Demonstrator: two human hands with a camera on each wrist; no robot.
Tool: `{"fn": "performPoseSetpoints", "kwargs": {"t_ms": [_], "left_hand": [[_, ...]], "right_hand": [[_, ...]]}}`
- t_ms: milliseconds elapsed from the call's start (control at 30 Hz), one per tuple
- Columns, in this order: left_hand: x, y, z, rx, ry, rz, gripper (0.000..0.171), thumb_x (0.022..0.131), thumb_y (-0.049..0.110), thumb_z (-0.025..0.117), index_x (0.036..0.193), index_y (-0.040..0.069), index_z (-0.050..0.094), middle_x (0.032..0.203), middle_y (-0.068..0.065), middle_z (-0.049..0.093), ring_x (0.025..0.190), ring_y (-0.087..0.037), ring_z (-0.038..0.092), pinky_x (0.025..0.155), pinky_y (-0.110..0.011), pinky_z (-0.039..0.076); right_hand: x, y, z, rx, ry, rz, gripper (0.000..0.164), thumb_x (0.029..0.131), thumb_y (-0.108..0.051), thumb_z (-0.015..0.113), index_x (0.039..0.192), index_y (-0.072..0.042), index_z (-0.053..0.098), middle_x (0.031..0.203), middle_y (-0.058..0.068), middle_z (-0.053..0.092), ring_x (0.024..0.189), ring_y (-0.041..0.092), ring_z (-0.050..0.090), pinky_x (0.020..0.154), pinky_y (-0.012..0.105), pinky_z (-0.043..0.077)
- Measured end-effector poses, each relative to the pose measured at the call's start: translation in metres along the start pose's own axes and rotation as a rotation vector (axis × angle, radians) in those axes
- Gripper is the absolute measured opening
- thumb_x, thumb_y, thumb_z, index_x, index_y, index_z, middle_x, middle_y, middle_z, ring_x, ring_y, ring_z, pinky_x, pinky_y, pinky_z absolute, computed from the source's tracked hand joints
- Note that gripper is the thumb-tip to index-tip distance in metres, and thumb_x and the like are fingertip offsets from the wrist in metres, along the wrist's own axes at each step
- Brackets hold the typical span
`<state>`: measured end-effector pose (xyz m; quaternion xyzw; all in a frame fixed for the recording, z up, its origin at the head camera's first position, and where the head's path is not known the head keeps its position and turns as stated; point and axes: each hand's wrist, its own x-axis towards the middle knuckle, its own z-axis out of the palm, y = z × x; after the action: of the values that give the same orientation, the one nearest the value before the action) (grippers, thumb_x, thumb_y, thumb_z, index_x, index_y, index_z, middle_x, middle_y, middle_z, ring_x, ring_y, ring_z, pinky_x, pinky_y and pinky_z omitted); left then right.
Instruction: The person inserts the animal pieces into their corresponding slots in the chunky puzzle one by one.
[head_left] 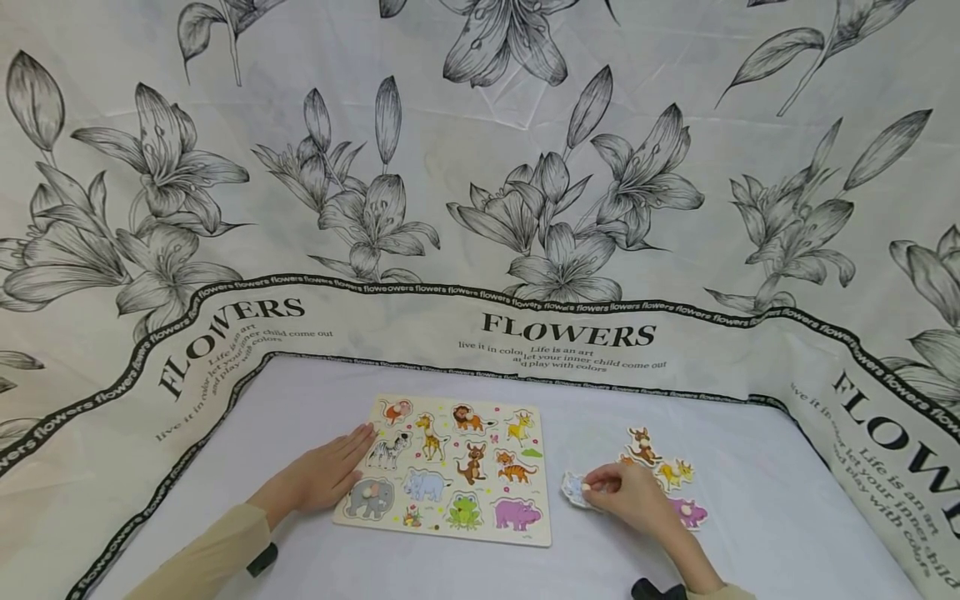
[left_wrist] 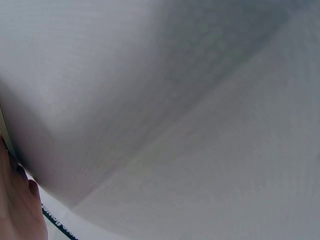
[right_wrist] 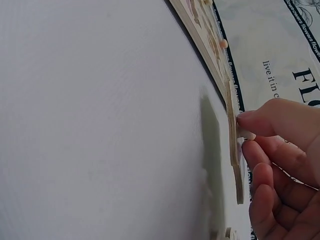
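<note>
My right hand (head_left: 633,496) pinches the small knob of a pale blue-grey animal puzzle piece (head_left: 574,488), just right of the board. In the right wrist view the piece (right_wrist: 232,130) stands edge-on between thumb and fingers, with its shadow on the cloth. My left hand (head_left: 330,471) rests with extended fingers along the left edge of the wooden animal puzzle board (head_left: 487,530). Knobs show on the lion (head_left: 468,418), monkey (head_left: 396,412) and elephant (head_left: 370,500). The left wrist view catches mostly cloth, with part of the left hand (left_wrist: 22,210) at its lower left.
Loose pieces lie near the right hand: a kangaroo (head_left: 642,446), a yellow goat (head_left: 675,473), a purple hippo (head_left: 690,512) and an orange one partly hidden behind the hand. White cloth (head_left: 300,392) covers the table. A flower-printed curtain (head_left: 420,325) surrounds its back and sides.
</note>
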<state>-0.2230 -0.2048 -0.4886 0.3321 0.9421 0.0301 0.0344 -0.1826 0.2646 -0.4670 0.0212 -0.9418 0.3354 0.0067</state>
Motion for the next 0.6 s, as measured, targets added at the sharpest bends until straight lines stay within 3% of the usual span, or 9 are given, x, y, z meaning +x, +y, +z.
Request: {"fn": "performPoseSetpoints", "kwargs": {"t_ms": [600], "left_hand": [[0.0,-0.001,0.001,0.003,0.0,0.004,0.056,0.103,0.027,0.036,0.149,-0.004,0.027,0.158,-0.019,0.023,0.146,-0.034,0.024,0.118,-0.045,0.029]], "right_hand": [[0.009,-0.022,0.018,0.024,-0.008,-0.103,0.012,0.071,-0.016,0.081,0.081,-0.013,0.075,0.066,-0.007,0.063,0.054,0.003,0.044,0.047,0.016,0.036]]}}
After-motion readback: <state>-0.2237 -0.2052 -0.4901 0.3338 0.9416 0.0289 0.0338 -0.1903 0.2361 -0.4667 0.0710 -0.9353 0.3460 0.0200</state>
